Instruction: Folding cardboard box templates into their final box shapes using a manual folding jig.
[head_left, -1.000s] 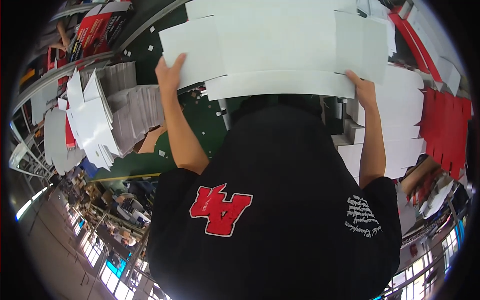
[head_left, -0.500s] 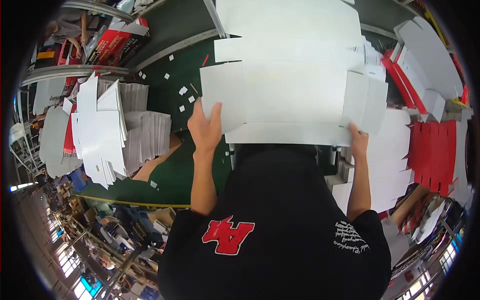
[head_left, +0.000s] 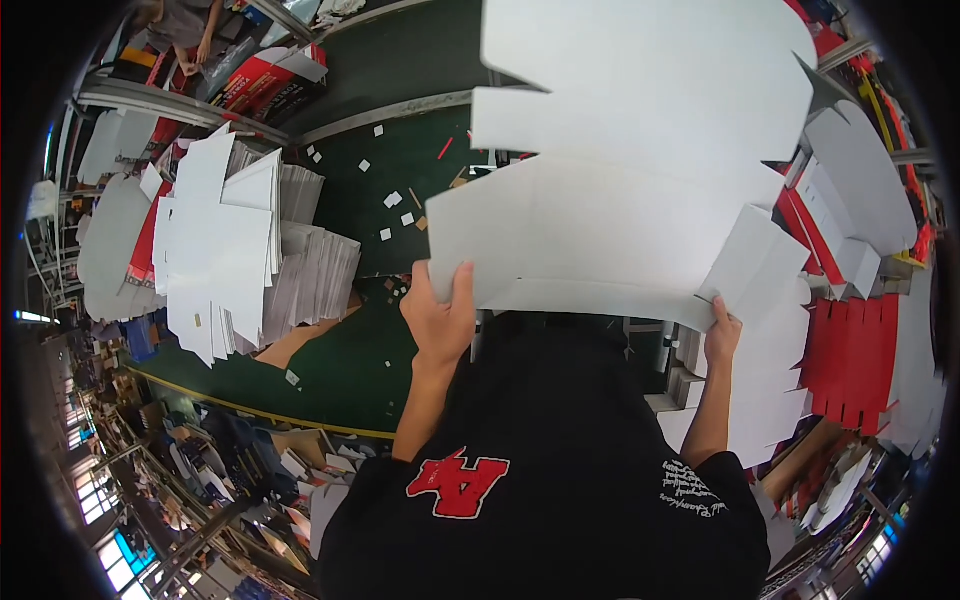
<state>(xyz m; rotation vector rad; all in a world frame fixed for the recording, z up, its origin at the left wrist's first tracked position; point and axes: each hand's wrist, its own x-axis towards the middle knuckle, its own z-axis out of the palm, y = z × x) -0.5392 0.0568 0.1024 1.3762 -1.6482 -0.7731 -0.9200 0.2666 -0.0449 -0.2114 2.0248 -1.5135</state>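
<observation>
A large white die-cut cardboard box blank [head_left: 640, 210] spans the space in front of me, with slots and flaps along its sides. My left hand [head_left: 438, 310] grips its near left flap, thumb on the upper face. At the near right corner my right hand [head_left: 722, 328] pinches the edge beside a raised right flap [head_left: 755, 262]. The near edge bows slightly between the hands, close to my body. Fingertips under the cardboard are hidden.
Stacked white blanks [head_left: 220, 250] stand on the green table [head_left: 335, 375] at left, near small white scraps [head_left: 393, 200]. To the right lie more white blanks [head_left: 765, 370], red slotted cardboard [head_left: 850, 362] and a partly folded red-and-white box [head_left: 815, 220]. Another person's hand [head_left: 203, 50] shows at the far left.
Both hands have come nearer to my body with the box blank. Its far part has lifted and tilted, and the side flaps now stand at a different angle.
</observation>
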